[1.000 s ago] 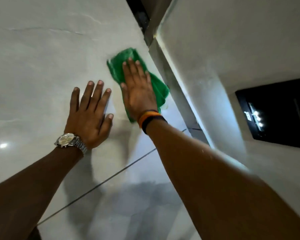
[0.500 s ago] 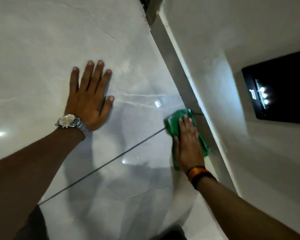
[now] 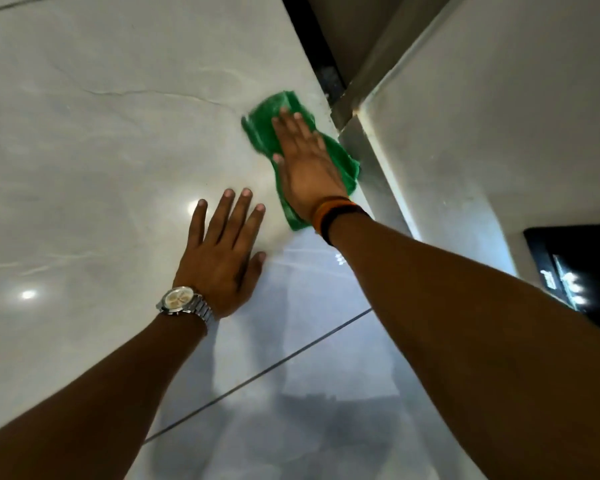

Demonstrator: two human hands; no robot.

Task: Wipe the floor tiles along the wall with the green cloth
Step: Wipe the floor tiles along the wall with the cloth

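Observation:
The green cloth (image 3: 262,131) lies flat on the glossy pale floor tile (image 3: 111,140), close to the grey skirting (image 3: 374,174) at the foot of the white wall (image 3: 482,109). My right hand (image 3: 305,164) presses on the cloth with fingers straight and together; the cloth's middle is hidden under the palm. An orange and black band circles that wrist. My left hand (image 3: 222,254), with a silver watch on its wrist, rests flat on the tile with fingers spread, a little nearer me and left of the cloth. It holds nothing.
A dark grout line (image 3: 291,362) crosses the tiles below my arms. A black panel with small lights (image 3: 575,282) sits on the wall at right. A dark gap and a wall corner (image 3: 329,77) lie just beyond the cloth.
My right hand has swept the cloth forward along the wall, from the grout line up to the wall corner. My left hand has stayed planted on the tile.

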